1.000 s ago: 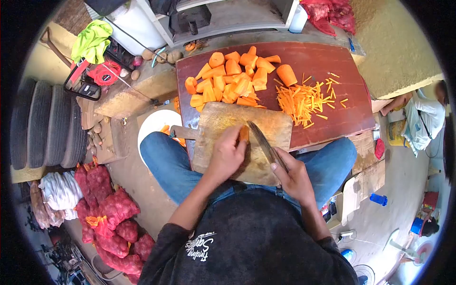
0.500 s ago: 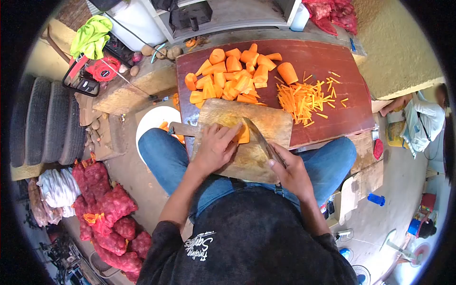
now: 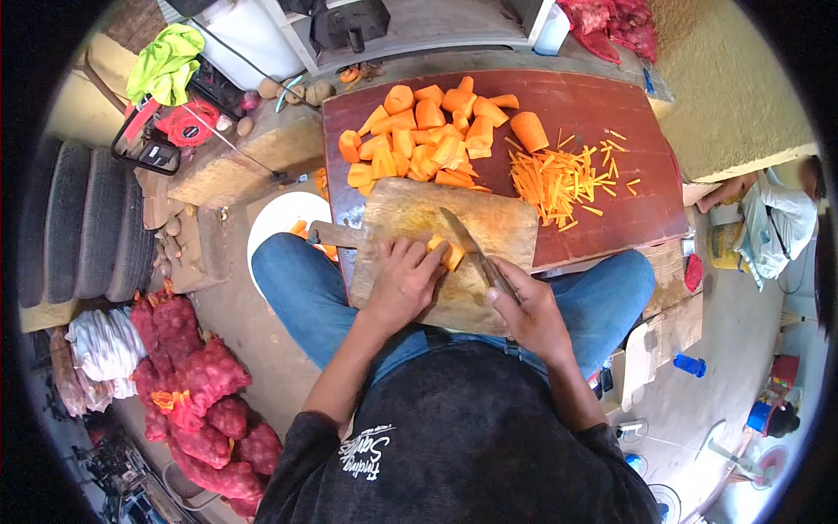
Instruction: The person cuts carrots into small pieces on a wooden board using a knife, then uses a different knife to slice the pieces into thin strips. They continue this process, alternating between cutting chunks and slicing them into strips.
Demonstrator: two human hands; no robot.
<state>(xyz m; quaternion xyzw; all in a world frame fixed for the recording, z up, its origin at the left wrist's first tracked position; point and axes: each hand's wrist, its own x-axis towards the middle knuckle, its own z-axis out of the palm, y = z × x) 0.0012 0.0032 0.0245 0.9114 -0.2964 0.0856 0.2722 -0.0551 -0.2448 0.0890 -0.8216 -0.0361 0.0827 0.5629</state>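
Observation:
On the wooden cutting board (image 3: 401,203) lies a short carrot piece (image 3: 452,254), with the fingers of my left hand (image 3: 400,284) bent over it and gripping it. My right hand (image 3: 534,316) is wrapped round the handle of a knife (image 3: 472,244). Its blade points away from me and to the left, right beside the carrot piece. Beyond the board is a heap of thick carrot chunks (image 3: 428,131). A pile of thin carrot strips (image 3: 554,185) lies to the right of it, with a large carrot chunk (image 3: 529,132) at its upper edge.
The board rests on the near edge of a dark red table (image 3: 628,223). A white basin (image 3: 284,214) with carrot pieces stands by my left knee. Red mesh sacks (image 3: 196,384) and stacked tires (image 3: 65,218) are at the left. Another person (image 3: 768,214) sits at far right.
My left hand and the carrot piece have shifted slightly toward me, and the piece is turned a little. The knife tip has moved slightly left and away from me.

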